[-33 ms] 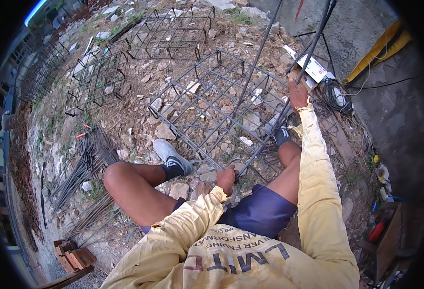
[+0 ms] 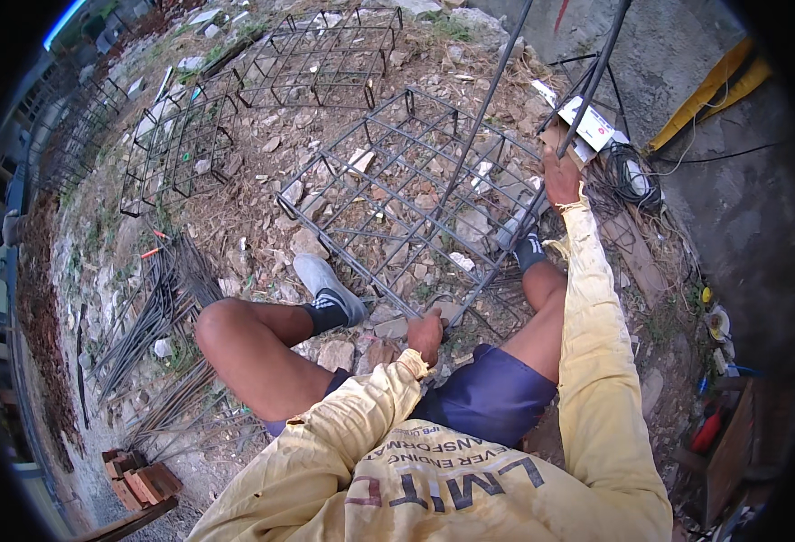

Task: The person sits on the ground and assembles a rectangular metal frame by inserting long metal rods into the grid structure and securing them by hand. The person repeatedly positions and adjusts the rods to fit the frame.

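Observation:
A square rebar cage of crossed steel bars lies on the rubble between my legs, short uprights standing at its far edges. My left hand is closed on the cage's near corner; its fingertips are partly hidden. Farther right, my right hand wraps round a dark steel bar that rises steeply out of the top of the view. A second long bar slants up from the cage, left of that hand. My shoes rest on either side of the cage, the right one partly behind its bars.
More rebar cages lie at the far left. Loose rods are piled beside my left knee, with red bricks lower down. A white box, coiled cable and a wooden plank lie at right, near a yellow cloth.
The bar in my right hand leans slightly farther right at its top, and that hand is a touch lower. My left hand stays on the cage corner.

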`<state>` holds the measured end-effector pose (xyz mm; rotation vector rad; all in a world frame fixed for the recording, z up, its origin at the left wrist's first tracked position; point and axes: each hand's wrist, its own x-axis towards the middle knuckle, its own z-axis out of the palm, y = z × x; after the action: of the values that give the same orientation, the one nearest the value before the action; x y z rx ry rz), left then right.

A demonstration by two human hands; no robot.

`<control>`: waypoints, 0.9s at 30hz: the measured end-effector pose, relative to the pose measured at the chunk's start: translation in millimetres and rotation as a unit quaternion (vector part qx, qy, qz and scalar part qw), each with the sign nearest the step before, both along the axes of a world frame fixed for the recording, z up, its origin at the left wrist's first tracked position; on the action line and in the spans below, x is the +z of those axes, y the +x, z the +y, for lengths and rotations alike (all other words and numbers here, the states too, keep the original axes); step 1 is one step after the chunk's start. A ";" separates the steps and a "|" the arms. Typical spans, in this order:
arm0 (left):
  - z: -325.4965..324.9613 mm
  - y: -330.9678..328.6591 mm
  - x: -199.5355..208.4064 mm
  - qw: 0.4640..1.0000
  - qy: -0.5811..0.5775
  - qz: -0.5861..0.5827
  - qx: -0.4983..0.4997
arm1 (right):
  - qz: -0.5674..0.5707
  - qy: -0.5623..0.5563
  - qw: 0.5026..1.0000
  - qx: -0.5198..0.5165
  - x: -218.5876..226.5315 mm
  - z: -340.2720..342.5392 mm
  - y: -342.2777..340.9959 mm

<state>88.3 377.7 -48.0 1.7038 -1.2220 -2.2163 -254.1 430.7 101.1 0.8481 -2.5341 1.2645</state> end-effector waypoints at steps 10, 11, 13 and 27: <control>4.8 25.2 -25.8 0.998 -0.035 -0.041 -0.046 | -0.194 -0.258 0.928 -0.189 -36.7 24.7 133.5; -0.9 27.2 -26.5 0.997 -0.036 -0.043 -0.045 | -0.344 -0.241 0.897 -0.139 -51.6 23.8 161.0; -2.5 27.0 -27.8 0.999 0.004 -0.017 -0.034 | -0.487 -0.169 0.854 -0.075 -63.1 7.4 190.0; -147.1 17.0 62.3 0.902 -0.127 0.023 -0.411 | -0.118 -0.094 0.988 0.034 -32.0 -144.3 45.6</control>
<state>105.3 230.6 14.3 1.1239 -2.4230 -2.2583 -208.6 286.5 69.1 0.7896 -2.5218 1.6873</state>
